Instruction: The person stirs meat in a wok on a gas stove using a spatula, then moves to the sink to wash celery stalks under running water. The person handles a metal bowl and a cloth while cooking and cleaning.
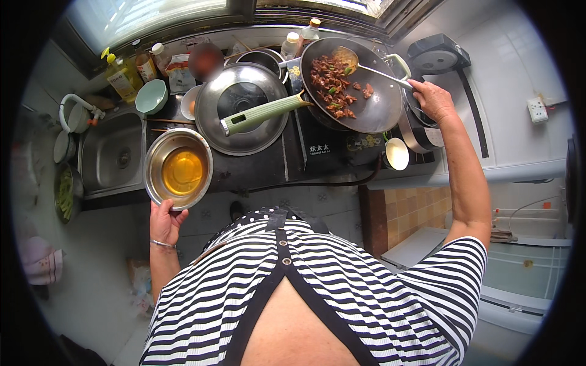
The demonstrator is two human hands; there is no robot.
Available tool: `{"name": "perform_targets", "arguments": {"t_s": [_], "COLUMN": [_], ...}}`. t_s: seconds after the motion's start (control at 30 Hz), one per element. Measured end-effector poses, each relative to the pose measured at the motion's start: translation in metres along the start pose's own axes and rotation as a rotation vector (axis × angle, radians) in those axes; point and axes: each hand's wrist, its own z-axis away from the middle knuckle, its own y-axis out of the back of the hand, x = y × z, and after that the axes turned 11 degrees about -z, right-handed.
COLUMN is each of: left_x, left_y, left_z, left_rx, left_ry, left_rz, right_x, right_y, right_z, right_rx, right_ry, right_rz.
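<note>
My left hand (167, 222) grips the near rim of a steel bowl (152, 178) with yellow oil (184, 170) in it. The bowl is at the counter's front edge, right of the sink; whether it rests there I cannot tell. In my right hand (431, 99) is the handle of a metal ladle (382, 74). Its head lies inside the wok (373, 114), against browned meat pieces (332, 82) with a few green bits. The wok stands on a black gas stove (339, 151), its green long handle (263, 112) reaching left over a domed pan lid (210, 132).
A steel sink (107, 151) lies left, with a pan of green vegetables (66, 194) beside it. Behind stand a soap pump bottle (120, 80), a pale green bowl (151, 97) and capped bottles (290, 45). A pale cup (396, 154) hangs near the stove's front right.
</note>
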Motion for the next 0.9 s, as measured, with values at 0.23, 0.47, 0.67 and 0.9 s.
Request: {"name": "perform_targets", "arguments": {"t_s": [0.23, 0.47, 0.67, 0.9], "left_x": [-0.001, -0.003, 0.003, 0.010], "left_y": [0.004, 0.004, 0.006, 0.012], "left_z": [-0.004, -0.012, -0.020, -0.024], "left_rx": [0.001, -0.033, -0.068, -0.076], "left_ry": [-0.008, 0.004, 0.000, -0.009], "left_rz": [0.030, 0.040, 0.033, -0.007], "right_x": [-0.009, -0.003, -0.045, -0.065], "right_y": [0.072, 0.090, -0.002, 0.025], "right_z": [0.051, 0.084, 0.079, 0.098], "right_rx": [-0.019, -0.431, -0.258, 0.183], "right_ry": [0.029, -0.206, -0.204, -0.020], "right_rz": [-0.041, -0.361, -0.774, -0.078]}}
